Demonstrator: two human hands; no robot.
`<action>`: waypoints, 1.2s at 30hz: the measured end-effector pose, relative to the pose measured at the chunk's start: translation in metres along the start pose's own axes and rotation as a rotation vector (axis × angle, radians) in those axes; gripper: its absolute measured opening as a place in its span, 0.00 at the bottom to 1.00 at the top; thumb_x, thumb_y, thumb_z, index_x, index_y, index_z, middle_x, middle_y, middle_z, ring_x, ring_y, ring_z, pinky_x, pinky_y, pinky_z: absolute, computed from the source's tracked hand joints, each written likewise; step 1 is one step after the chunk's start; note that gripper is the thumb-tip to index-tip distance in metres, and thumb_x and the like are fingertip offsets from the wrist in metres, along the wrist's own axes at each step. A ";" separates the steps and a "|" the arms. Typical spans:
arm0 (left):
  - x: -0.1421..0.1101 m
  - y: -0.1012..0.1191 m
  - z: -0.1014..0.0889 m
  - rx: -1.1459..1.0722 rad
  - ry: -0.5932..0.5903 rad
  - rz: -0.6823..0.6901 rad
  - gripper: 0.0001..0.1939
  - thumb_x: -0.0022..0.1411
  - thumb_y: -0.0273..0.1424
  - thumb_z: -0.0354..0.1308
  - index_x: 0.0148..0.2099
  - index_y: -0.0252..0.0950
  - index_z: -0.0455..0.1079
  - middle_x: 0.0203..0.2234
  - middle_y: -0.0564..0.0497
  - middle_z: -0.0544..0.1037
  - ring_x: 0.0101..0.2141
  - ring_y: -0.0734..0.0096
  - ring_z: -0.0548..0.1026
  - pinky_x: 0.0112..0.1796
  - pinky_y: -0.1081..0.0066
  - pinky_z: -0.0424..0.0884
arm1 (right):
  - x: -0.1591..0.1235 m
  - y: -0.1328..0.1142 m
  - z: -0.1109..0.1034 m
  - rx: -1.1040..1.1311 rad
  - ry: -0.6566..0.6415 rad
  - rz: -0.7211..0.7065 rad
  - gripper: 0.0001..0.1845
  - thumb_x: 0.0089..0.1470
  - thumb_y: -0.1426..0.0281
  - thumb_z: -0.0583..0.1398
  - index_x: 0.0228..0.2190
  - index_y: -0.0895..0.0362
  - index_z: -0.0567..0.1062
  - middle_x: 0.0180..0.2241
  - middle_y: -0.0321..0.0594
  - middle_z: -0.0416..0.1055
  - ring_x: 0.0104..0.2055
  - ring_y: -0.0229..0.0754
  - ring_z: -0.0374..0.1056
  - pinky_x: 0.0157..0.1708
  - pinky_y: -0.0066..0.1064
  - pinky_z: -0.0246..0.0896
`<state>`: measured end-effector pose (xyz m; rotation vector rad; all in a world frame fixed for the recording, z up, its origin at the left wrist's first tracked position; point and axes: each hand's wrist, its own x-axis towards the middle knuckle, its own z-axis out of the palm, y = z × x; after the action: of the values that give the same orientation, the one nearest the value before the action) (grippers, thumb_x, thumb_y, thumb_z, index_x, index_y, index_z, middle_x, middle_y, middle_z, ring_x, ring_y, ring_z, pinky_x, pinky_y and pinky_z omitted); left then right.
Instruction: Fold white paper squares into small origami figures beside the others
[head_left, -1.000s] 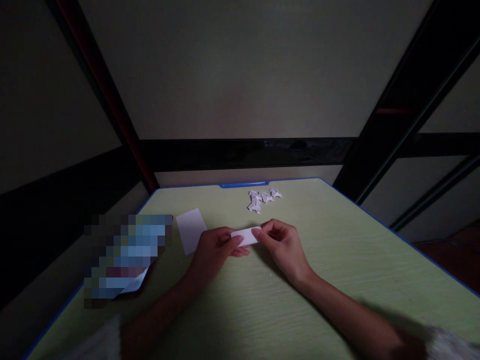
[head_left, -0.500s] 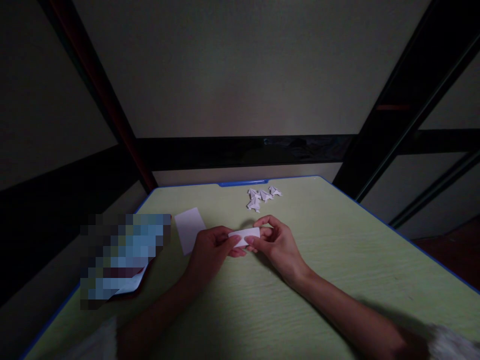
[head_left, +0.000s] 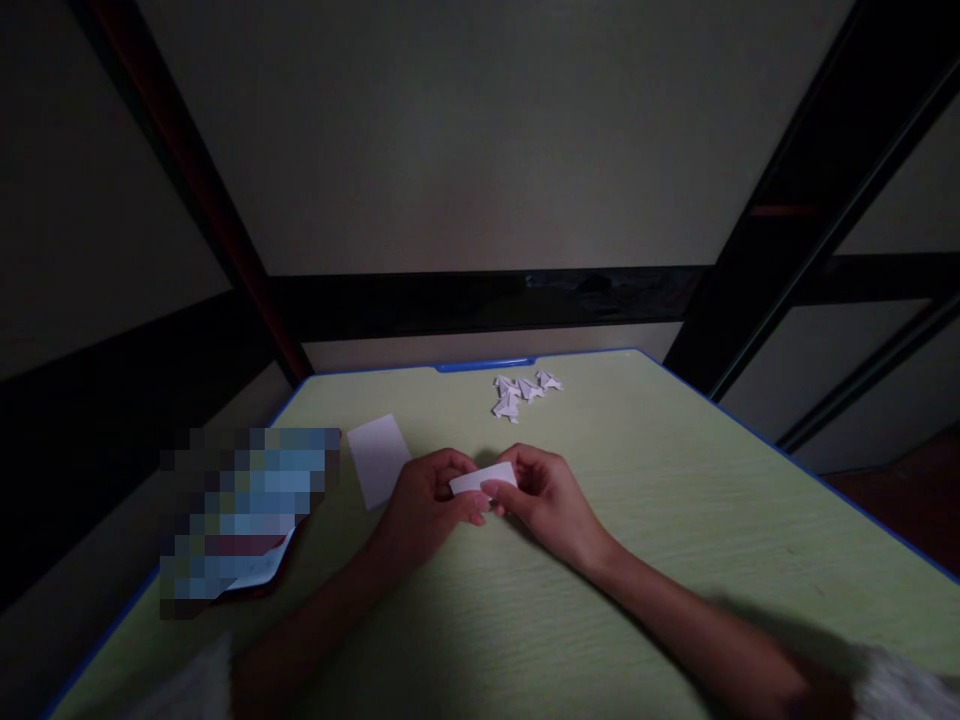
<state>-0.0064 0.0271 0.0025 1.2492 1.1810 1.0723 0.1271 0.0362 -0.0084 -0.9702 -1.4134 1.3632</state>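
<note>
We are clamping the white paper strip [head_left: 474, 480] above the bench [head_left: 675, 500], our left hand [head_left: 429, 503] and right hand [head_left: 555, 505] gripping opposite ends (its broad face toward us). Folded white papers [head_left: 508, 405] are lying beyond; a white sheet [head_left: 377, 458] is lying beside the left hand.

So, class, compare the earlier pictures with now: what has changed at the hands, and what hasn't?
The right hand has moved its thumb leftward, from the right end of the white paper strip towards its middle. The left hand has shifted its thumb down to the strip's lower edge. Both hands still hold the strip. The white sheet and folded paper figures stayed put.
</note>
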 end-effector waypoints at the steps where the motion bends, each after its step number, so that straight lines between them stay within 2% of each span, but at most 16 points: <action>1: 0.000 0.000 0.000 -0.016 -0.002 0.001 0.09 0.36 0.22 0.60 0.23 0.34 0.63 0.14 0.57 0.73 0.15 0.76 0.70 0.18 0.78 0.65 | -0.001 0.000 0.000 -0.053 -0.023 -0.010 0.06 0.39 0.71 0.60 0.21 0.59 0.65 0.15 0.30 0.62 0.17 0.31 0.57 0.18 0.24 0.50; 5: 0.000 0.000 0.000 -0.036 -0.024 0.008 0.11 0.35 0.22 0.59 0.24 0.35 0.61 0.13 0.59 0.71 0.13 0.78 0.68 0.17 0.78 0.64 | -0.004 0.001 0.000 -0.142 -0.018 -0.103 0.03 0.43 0.74 0.57 0.25 0.58 0.65 0.18 0.31 0.60 0.20 0.31 0.55 0.19 0.23 0.48; 11: 0.005 -0.005 -0.001 0.006 0.010 0.036 0.14 0.39 0.26 0.59 0.29 0.35 0.58 0.10 0.60 0.69 0.10 0.81 0.64 0.13 0.80 0.59 | -0.002 0.002 0.001 0.035 0.005 -0.098 0.09 0.44 0.72 0.57 0.30 0.56 0.60 0.17 0.27 0.58 0.17 0.30 0.51 0.16 0.22 0.45; 14: 0.006 -0.005 -0.003 -0.001 0.030 0.073 0.15 0.42 0.29 0.58 0.34 0.35 0.58 0.09 0.62 0.68 0.09 0.81 0.62 0.12 0.82 0.56 | -0.003 0.001 0.000 -0.072 -0.010 -0.108 0.04 0.48 0.70 0.54 0.28 0.57 0.63 0.14 0.27 0.55 0.16 0.30 0.50 0.15 0.22 0.43; 16: 0.006 -0.004 -0.005 -0.032 0.043 0.069 0.15 0.44 0.31 0.57 0.35 0.35 0.58 0.09 0.62 0.67 0.09 0.81 0.62 0.12 0.82 0.55 | -0.005 0.000 -0.001 -0.175 -0.006 -0.134 0.06 0.49 0.69 0.53 0.25 0.58 0.66 0.14 0.29 0.56 0.16 0.30 0.51 0.16 0.22 0.44; 18: 0.006 -0.002 -0.006 -0.077 0.056 0.048 0.14 0.45 0.32 0.57 0.34 0.35 0.59 0.08 0.62 0.66 0.09 0.82 0.61 0.13 0.82 0.53 | -0.007 -0.003 -0.003 -0.288 0.007 -0.205 0.06 0.49 0.69 0.54 0.26 0.59 0.69 0.17 0.31 0.59 0.18 0.31 0.54 0.18 0.23 0.49; 21: 0.005 -0.002 -0.008 -0.138 0.057 0.022 0.12 0.45 0.32 0.56 0.33 0.35 0.60 0.08 0.62 0.65 0.09 0.83 0.59 0.13 0.82 0.51 | -0.010 -0.006 -0.006 -0.467 -0.007 -0.412 0.07 0.47 0.71 0.57 0.30 0.59 0.72 0.21 0.35 0.63 0.23 0.34 0.59 0.24 0.26 0.54; 23: 0.006 -0.003 -0.008 -0.126 0.045 0.013 0.11 0.46 0.33 0.55 0.33 0.35 0.60 0.08 0.62 0.64 0.09 0.83 0.58 0.13 0.81 0.50 | -0.011 -0.008 -0.008 -0.521 -0.009 -0.513 0.08 0.48 0.72 0.56 0.31 0.58 0.74 0.23 0.37 0.64 0.25 0.35 0.60 0.25 0.26 0.55; 25: 0.006 -0.004 -0.008 -0.048 0.055 0.018 0.09 0.49 0.35 0.53 0.32 0.35 0.60 0.07 0.63 0.61 0.08 0.83 0.55 0.12 0.80 0.48 | -0.010 -0.008 -0.009 -0.527 0.046 -0.549 0.07 0.49 0.72 0.55 0.29 0.58 0.75 0.22 0.37 0.62 0.24 0.35 0.58 0.23 0.26 0.53; 27: 0.007 -0.006 -0.008 0.081 0.098 0.086 0.08 0.50 0.36 0.51 0.28 0.35 0.62 0.08 0.62 0.59 0.10 0.82 0.55 0.14 0.79 0.49 | -0.010 -0.007 -0.009 -0.517 0.113 -0.547 0.07 0.48 0.72 0.56 0.25 0.58 0.75 0.20 0.35 0.59 0.24 0.34 0.56 0.21 0.26 0.51; 30: 0.005 -0.006 -0.009 0.306 0.161 0.285 0.09 0.52 0.33 0.50 0.24 0.34 0.64 0.16 0.58 0.62 0.19 0.78 0.62 0.21 0.77 0.56 | -0.008 -0.007 -0.009 -0.503 0.138 -0.511 0.07 0.49 0.73 0.56 0.24 0.59 0.73 0.21 0.35 0.57 0.25 0.35 0.56 0.23 0.26 0.51; 32: 0.003 -0.004 -0.010 0.418 0.125 0.392 0.11 0.54 0.32 0.48 0.23 0.34 0.64 0.21 0.55 0.64 0.25 0.76 0.64 0.26 0.75 0.58 | -0.008 -0.007 -0.008 -0.508 0.113 -0.478 0.07 0.50 0.74 0.54 0.23 0.60 0.72 0.22 0.36 0.58 0.27 0.35 0.56 0.25 0.27 0.51; 36: -0.002 -0.002 -0.008 0.548 -0.040 0.483 0.13 0.57 0.31 0.43 0.23 0.34 0.62 0.21 0.54 0.63 0.25 0.74 0.63 0.27 0.74 0.58 | -0.008 -0.008 -0.007 -0.536 0.050 -0.438 0.08 0.50 0.75 0.53 0.21 0.60 0.67 0.22 0.35 0.57 0.26 0.35 0.55 0.25 0.27 0.50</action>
<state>-0.0142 0.0263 0.0005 2.0501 1.2155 1.0893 0.1361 0.0300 -0.0015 -0.9379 -1.8658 0.6446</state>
